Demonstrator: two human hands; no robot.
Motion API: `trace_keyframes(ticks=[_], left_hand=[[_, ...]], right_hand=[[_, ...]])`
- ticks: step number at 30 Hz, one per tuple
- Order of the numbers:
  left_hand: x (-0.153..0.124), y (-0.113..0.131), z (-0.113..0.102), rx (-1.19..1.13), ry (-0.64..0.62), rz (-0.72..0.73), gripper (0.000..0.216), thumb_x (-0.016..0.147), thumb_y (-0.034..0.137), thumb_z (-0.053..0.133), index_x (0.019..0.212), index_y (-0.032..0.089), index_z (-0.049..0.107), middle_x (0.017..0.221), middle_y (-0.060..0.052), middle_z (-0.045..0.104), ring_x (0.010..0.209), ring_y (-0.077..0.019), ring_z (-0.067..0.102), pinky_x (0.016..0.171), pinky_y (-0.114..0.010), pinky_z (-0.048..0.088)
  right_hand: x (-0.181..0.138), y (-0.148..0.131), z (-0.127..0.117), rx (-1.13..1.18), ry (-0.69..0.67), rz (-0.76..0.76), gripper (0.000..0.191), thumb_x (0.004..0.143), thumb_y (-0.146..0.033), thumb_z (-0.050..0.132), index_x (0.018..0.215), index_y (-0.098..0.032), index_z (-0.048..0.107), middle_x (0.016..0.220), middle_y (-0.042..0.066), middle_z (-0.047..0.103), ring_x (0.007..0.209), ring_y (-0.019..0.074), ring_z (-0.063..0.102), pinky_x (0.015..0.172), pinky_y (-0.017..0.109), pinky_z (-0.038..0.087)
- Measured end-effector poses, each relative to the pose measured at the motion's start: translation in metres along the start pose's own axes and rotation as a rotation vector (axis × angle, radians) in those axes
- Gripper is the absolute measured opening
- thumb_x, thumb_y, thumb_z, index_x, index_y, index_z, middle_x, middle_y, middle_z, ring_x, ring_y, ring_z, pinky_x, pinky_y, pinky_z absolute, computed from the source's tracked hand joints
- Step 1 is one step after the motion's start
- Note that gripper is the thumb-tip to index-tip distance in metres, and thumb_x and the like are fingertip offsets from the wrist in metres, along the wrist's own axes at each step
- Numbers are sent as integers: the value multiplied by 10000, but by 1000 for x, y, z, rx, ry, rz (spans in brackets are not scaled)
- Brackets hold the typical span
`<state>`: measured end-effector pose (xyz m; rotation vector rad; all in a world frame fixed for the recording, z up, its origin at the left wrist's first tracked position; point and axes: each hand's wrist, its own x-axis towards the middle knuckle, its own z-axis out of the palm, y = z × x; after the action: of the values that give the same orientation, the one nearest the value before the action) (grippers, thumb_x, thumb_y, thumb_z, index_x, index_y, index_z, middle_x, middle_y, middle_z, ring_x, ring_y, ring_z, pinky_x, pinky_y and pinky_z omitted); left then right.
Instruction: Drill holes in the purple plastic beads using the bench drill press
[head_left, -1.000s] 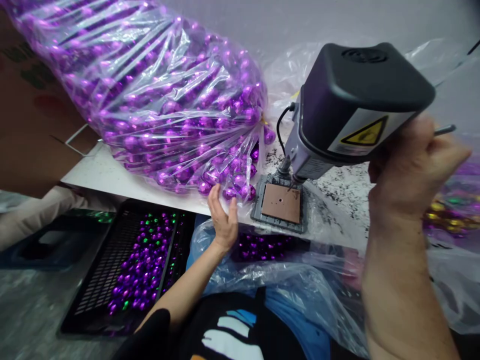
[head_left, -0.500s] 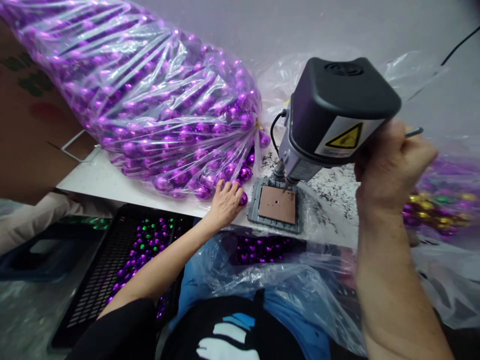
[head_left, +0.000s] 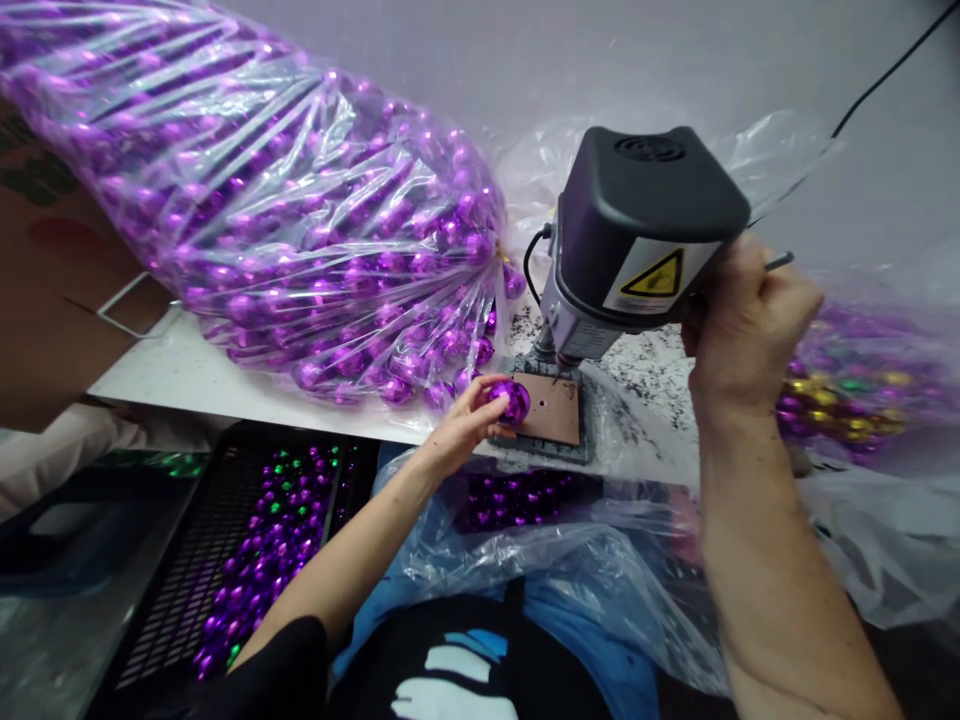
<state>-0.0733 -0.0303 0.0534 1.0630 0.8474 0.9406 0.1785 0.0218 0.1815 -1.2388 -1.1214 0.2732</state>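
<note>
My left hand (head_left: 466,420) pinches a shiny purple ball (head_left: 511,399) at the left edge of the brown plate (head_left: 556,409) under a small bench drill (head_left: 637,240). High on the drill's right side, my right hand (head_left: 742,325) is closed round its thin metal lever (head_left: 778,262). A big clear bag of purple balls (head_left: 277,220) lies on the white table (head_left: 187,375) just left of the drill, its tied mouth near my left hand.
A black slotted crate (head_left: 247,540) with purple and green balls sits below the table edge. Clear plastic with more purple balls (head_left: 517,500) covers my lap. Another bag of purple and gold balls (head_left: 855,390) lies at the right. Black shavings (head_left: 660,370) dust the table.
My left hand reached up to the bag's mouth, took a purple ball and brought it right to the drill plate. The right hand stayed on the lever.
</note>
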Motion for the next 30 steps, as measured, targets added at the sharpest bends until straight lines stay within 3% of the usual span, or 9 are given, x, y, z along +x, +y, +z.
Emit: trace_keyframes(ticks=[3, 7, 11, 14, 18, 21, 25, 27, 30], left_hand=[[3, -21, 13, -7, 4, -129, 606, 808, 613, 805, 1218, 212, 610, 1075, -66, 743, 750, -175, 754, 653, -308, 620], [20, -31, 16, -14, 81, -152, 486, 843, 596, 783, 1102, 197, 684, 868, -15, 751, 610, -118, 689, 517, -206, 510], [35, -28, 10, -208, 82, -190, 418, 866, 530, 787, 1039, 166, 677, 840, -43, 749, 676, -158, 737, 567, -235, 556], [39, -28, 8, -219, 60, -183, 400, 877, 487, 793, 1057, 159, 653, 898, -68, 757, 740, -186, 767, 671, -300, 622], [41, -31, 11, -46, 109, -100, 469, 886, 496, 776, 1197, 172, 641, 1009, -66, 756, 784, -177, 761, 699, -306, 628], [43, -33, 16, 246, 199, -3, 495, 903, 492, 746, 1285, 195, 638, 995, -32, 745, 712, -140, 692, 639, -266, 563], [48, -35, 21, 613, 303, 119, 448, 901, 415, 764, 1292, 219, 666, 983, -4, 739, 745, -134, 624, 735, -270, 516], [49, -37, 22, 641, 313, 135, 428, 910, 393, 756, 1293, 223, 671, 1015, -11, 743, 799, -143, 634, 781, -273, 510], [52, -40, 16, 503, 315, 99, 404, 929, 403, 727, 1278, 207, 678, 1007, -23, 742, 754, -131, 629, 733, -260, 507]], right_hand=[[0, -1, 0, 15, -8, 1, 541, 893, -640, 555, 610, -205, 404, 544, -44, 407, 468, 55, 489, 433, 202, 380], [0, -3, 0, 16, -4, 0, 533, 898, -635, 551, 615, -203, 418, 548, -43, 415, 464, 51, 483, 430, 199, 390], [-1, -2, 1, 19, -15, -19, 525, 923, -614, 539, 630, -190, 439, 578, -34, 454, 480, 45, 487, 444, 192, 404], [-1, 0, 1, 16, -20, -39, 531, 933, -618, 530, 635, -185, 451, 595, -25, 471, 502, 51, 512, 453, 192, 418], [-1, 1, 1, 29, -19, -45, 548, 930, -627, 541, 619, -193, 420, 594, -17, 471, 514, 62, 533, 457, 202, 436], [-1, -1, 1, 54, -21, -41, 580, 903, -664, 568, 606, -200, 387, 575, -24, 449, 505, 67, 540, 446, 201, 440], [-2, -4, 1, 67, -30, -48, 607, 898, -696, 566, 613, -181, 417, 575, -37, 426, 497, 49, 522, 445, 180, 441], [-2, -4, 0, 63, -35, -48, 600, 911, -684, 562, 633, -162, 463, 585, -43, 429, 480, 29, 488, 450, 170, 442], [-1, -3, -1, 43, -44, -50, 588, 928, -676, 545, 684, -141, 534, 602, -39, 454, 481, 25, 488, 455, 168, 437]])
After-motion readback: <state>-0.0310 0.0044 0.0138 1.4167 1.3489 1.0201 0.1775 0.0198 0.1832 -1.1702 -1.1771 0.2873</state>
